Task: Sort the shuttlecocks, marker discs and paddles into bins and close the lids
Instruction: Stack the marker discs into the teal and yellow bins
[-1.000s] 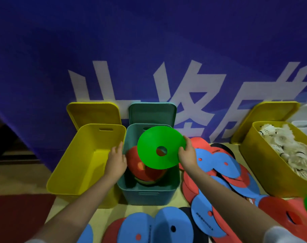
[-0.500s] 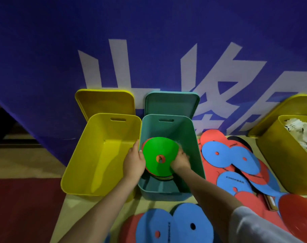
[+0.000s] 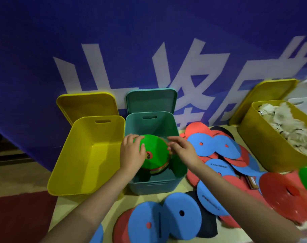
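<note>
Now the green marker disc (image 3: 153,151) sits on top of the disc stack inside the teal bin (image 3: 150,123). The left hand (image 3: 131,152) rests flat on its 9 o'clock edge with loose fingers. The right hand (image 3: 181,149) hovers at 3 o'clock, fingers loose, holding nothing. I think the disc is light, thin and bendy, so pinch it by the rim.
</note>
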`<act>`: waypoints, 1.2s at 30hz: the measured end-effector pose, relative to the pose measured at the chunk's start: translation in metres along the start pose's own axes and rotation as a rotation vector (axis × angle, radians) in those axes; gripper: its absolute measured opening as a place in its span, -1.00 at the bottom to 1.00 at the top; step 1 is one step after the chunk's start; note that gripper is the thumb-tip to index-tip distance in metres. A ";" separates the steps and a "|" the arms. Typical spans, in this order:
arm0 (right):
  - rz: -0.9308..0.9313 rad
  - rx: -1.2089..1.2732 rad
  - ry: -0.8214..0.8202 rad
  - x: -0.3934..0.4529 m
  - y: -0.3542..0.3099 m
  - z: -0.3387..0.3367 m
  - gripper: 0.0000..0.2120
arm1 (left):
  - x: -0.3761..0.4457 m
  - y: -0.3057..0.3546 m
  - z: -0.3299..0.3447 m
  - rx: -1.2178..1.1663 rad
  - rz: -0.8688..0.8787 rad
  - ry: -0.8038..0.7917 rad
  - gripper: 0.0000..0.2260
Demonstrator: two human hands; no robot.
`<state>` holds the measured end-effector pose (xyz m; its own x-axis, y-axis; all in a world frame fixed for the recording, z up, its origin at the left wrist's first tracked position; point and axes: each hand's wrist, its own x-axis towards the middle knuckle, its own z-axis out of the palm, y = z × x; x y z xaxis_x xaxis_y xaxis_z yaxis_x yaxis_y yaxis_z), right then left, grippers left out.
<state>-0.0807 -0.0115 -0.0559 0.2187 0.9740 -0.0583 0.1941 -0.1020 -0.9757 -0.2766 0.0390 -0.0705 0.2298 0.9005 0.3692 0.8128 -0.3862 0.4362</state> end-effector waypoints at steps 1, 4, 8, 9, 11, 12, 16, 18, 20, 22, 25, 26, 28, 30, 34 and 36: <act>0.005 0.073 0.049 -0.005 0.002 -0.015 -0.80 | 0.002 0.019 0.002 -0.050 0.014 0.003 -0.71; 0.017 0.165 0.204 -0.013 0.019 -0.066 -0.81 | 0.003 0.082 0.014 -0.199 0.081 -0.008 -0.69; 0.067 0.170 0.302 -0.020 0.054 -0.144 -0.80 | -0.008 0.160 0.052 -0.348 0.138 -0.106 -0.61; 0.075 0.143 0.309 -0.023 0.066 -0.164 -0.80 | -0.013 0.178 0.066 -0.366 0.145 -0.134 -0.59; 0.100 0.072 0.314 -0.030 0.090 -0.206 -0.79 | -0.026 0.211 0.096 -0.369 0.142 -0.206 -0.56; 0.110 0.027 0.313 -0.035 0.102 -0.228 -0.78 | -0.033 0.226 0.112 -0.355 0.144 -0.252 -0.56; 0.118 -0.181 0.280 -0.057 0.149 -0.315 -0.75 | -0.062 0.275 0.175 -0.288 0.116 -0.424 -0.60; 0.124 -0.278 0.296 -0.068 0.167 -0.356 -0.80 | -0.073 0.302 0.201 -0.274 0.074 -0.472 -0.61; 0.149 -0.381 0.340 -0.077 0.185 -0.396 -0.82 | -0.083 0.335 0.221 -0.244 0.072 -0.501 -0.63; 0.168 -0.452 0.399 -0.089 0.199 -0.432 -0.80 | -0.091 0.370 0.236 -0.225 0.124 -0.525 -0.63; 0.195 -0.616 0.497 -0.109 0.220 -0.480 -0.74 | -0.107 0.418 0.261 -0.164 0.251 -0.556 -0.64; 0.204 -0.705 0.516 -0.113 0.225 -0.492 -0.68 | -0.112 0.428 0.270 -0.138 0.313 -0.568 -0.64; 0.252 -0.883 0.508 -0.119 0.239 -0.515 -0.55 | -0.125 0.449 0.289 -0.068 0.434 -0.616 -0.60; 0.333 -1.006 0.399 -0.122 0.251 -0.531 -0.42 | -0.137 0.463 0.304 0.092 0.522 -0.717 -0.50; 0.466 -1.262 0.122 -0.122 0.259 -0.537 -0.25 | -0.153 0.470 0.324 0.265 0.524 -0.809 -0.31; 0.475 -1.389 0.057 -0.118 0.260 -0.537 -0.21 | -0.155 0.471 0.329 0.280 0.533 -0.780 -0.30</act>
<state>0.4576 -0.2616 -0.1889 0.5531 0.7888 -0.2682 0.8313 -0.5434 0.1164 0.2467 -0.2171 -0.1917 0.8100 0.5404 -0.2279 0.5744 -0.8093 0.1225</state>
